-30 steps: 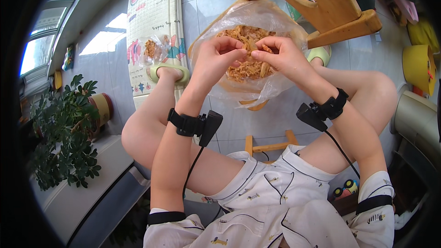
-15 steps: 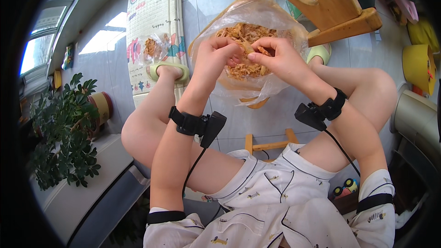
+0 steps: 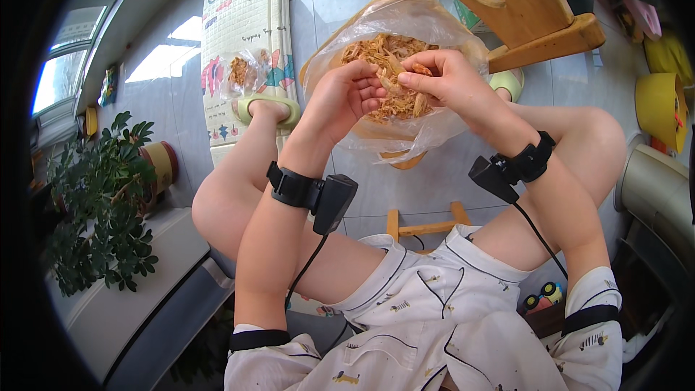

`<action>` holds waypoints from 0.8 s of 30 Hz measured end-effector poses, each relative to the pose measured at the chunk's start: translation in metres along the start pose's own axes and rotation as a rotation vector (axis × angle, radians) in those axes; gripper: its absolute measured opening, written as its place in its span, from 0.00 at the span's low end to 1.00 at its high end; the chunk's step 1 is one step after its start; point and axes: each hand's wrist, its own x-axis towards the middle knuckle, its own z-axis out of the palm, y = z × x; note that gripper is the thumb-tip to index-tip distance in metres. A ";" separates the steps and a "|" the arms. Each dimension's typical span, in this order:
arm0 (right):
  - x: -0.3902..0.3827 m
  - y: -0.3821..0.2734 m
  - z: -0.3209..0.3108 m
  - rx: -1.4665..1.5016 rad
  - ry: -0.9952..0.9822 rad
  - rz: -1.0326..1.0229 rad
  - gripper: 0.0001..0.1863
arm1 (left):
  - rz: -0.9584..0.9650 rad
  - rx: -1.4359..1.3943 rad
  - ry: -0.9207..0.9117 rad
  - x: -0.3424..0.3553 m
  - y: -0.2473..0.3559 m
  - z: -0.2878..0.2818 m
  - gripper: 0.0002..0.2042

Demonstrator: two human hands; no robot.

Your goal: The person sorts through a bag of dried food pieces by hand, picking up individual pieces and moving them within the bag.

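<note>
My left hand (image 3: 349, 98) is turned partly palm up over the bag, fingers curled, its thumb and fingertips at the edge of a pale fibrous strip (image 3: 392, 85). From the other side my right hand (image 3: 450, 81) pinches the same strip between thumb and forefinger. An orange-brown piece (image 3: 421, 69) shows at the right hand's fingers. Below both hands, a clear plastic bag (image 3: 455, 124) lies spread open on a wooden chair seat (image 3: 313, 65). Inside it is a heap of orange-brown shredded food (image 3: 405, 45); its exact kind cannot be made out.
The chair's wooden backrest (image 3: 521, 11) rises at the far right. A smaller clear bag with similar shreds (image 3: 239, 72) lies on a patterned mat (image 3: 246, 25) at left. Also around me are a potted plant (image 3: 108, 203), a yellow bucket (image 3: 659, 108) and a toy car (image 3: 544, 295).
My left hand has rolled outward, so its palm and curled fingers show more. The right hand has shifted slightly up and right. More of the pale strip shows between them.
</note>
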 end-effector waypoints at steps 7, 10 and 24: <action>0.002 0.002 -0.006 -0.111 0.120 -0.182 0.14 | 0.290 0.549 0.195 -0.013 0.005 0.021 0.11; 0.003 0.002 -0.009 -0.216 0.098 -0.219 0.14 | 0.271 0.513 0.175 -0.015 0.009 0.026 0.09; 0.003 0.004 0.000 -0.119 0.081 -0.222 0.14 | 0.123 0.119 0.089 -0.007 0.010 0.004 0.11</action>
